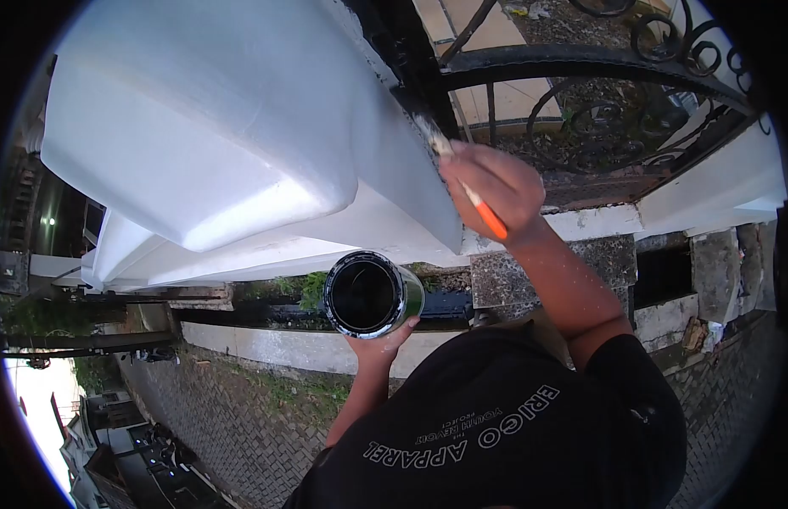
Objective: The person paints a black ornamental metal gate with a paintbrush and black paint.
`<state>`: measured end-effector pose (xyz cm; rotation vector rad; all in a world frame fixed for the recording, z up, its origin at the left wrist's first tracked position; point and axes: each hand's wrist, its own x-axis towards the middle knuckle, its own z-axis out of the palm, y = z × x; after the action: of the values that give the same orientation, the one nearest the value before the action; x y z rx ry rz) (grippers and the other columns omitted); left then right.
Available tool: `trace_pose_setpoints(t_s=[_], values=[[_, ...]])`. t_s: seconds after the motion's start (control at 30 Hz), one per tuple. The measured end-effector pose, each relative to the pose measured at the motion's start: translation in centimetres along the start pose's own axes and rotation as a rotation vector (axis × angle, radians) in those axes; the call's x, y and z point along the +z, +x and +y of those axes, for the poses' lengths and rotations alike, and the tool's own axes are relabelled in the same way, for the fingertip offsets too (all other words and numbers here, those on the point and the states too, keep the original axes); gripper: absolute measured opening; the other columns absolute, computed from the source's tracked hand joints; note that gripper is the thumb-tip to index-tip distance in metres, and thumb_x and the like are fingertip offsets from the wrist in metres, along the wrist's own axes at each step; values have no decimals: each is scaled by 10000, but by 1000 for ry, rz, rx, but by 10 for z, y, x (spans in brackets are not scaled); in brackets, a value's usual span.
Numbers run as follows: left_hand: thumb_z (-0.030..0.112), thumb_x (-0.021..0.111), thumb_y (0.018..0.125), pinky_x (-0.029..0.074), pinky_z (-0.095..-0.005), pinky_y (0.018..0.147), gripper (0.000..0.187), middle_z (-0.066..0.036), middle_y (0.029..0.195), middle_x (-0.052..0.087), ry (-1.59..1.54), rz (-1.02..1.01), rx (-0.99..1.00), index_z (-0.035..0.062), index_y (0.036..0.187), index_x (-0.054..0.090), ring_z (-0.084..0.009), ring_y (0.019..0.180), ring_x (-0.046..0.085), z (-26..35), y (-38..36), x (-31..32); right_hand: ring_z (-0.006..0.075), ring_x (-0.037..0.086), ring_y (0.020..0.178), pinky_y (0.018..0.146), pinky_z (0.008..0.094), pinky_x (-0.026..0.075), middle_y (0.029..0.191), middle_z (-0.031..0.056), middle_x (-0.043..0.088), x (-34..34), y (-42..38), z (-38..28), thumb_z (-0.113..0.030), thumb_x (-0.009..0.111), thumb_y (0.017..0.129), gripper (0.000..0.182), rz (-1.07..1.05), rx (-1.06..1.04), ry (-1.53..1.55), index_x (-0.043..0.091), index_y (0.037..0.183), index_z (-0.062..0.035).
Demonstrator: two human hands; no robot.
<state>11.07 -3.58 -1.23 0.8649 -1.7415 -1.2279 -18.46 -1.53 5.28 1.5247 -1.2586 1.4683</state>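
My left hand (pixel 382 344) is wrapped around the lower side of a paint can (pixel 412 299). The can's top is off, its rim is smeared, and the inside looks dark. Higher up, my right hand (pixel 497 188) grips a paintbrush (pixel 487 215) with an orange-ended handle. The pale bristles touch the seam where a white pillar (pixel 232 127) meets a black metal gate post (pixel 408 51). My right fingertips partly hide the brush's middle. Light specks dot my right forearm.
Black wrought-iron scrollwork (pixel 572 59) stands to the right of the post. Below the pillar runs a drain ditch (pixel 445 307) with a concrete edge (pixel 249 339) and a speckled slab (pixel 572 270). Paving blocks (pixel 215 407) lie beyond. Parked motorbikes (pixel 163 454) appear at lower left.
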Motion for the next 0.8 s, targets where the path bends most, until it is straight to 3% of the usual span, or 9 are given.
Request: trace_pose_setpoints(t_s=[0.07,0.2,0.27,0.4,0.53,0.73,0.8], values=[[237,976,605,479,-421,1078,1006,-148,1339,595,68,1,15,-16,1426,451,-279,1216,597,1,-1,1,249,750,773,640,318,618,870,120,737,5,13,-2,48,808,734,214,15,99,-14,729,925,-5],[216,985,603,473,-411,1080,1027,-150,1352,589,-43,23,28,-21,1433,429,-270,1224,597,-3,2,5,230,741,743,624,300,602,878,111,740,-7,16,-13,46,804,753,193,-35,201,-9,717,921,5],[203,994,603,465,-398,1082,1040,-150,1363,584,-24,-5,26,-26,1435,414,-257,1235,594,-5,-1,1,187,693,637,552,292,557,788,47,688,-5,33,-14,-42,824,757,200,106,85,-59,722,927,-59],[232,996,605,465,-397,1083,1031,-149,1359,587,24,-14,18,-22,1427,428,-255,1242,590,-7,-1,-1,170,606,531,480,284,500,675,8,585,7,48,-2,-149,818,797,152,-22,97,-166,708,889,-98],[291,1006,588,457,-398,1089,1066,-145,1366,581,48,-13,4,-19,1429,429,-256,1247,584,-13,-1,-1,172,605,528,494,290,507,668,9,581,-7,52,-17,-147,808,814,143,-112,161,-162,704,899,-97],[338,1008,576,443,-403,1105,1107,-141,1386,569,60,2,-18,-19,1443,420,-262,1260,576,-20,-5,-1,168,628,570,493,298,510,695,11,548,13,67,-7,-116,767,803,144,-117,19,-237,684,919,-91],[342,1006,577,440,-405,1108,1106,-141,1389,567,46,11,-8,-17,1444,420,-265,1265,573,-23,-3,-2,221,669,618,557,305,547,773,64,664,3,62,-13,-52,790,812,164,-367,84,-236,713,955,-40]])
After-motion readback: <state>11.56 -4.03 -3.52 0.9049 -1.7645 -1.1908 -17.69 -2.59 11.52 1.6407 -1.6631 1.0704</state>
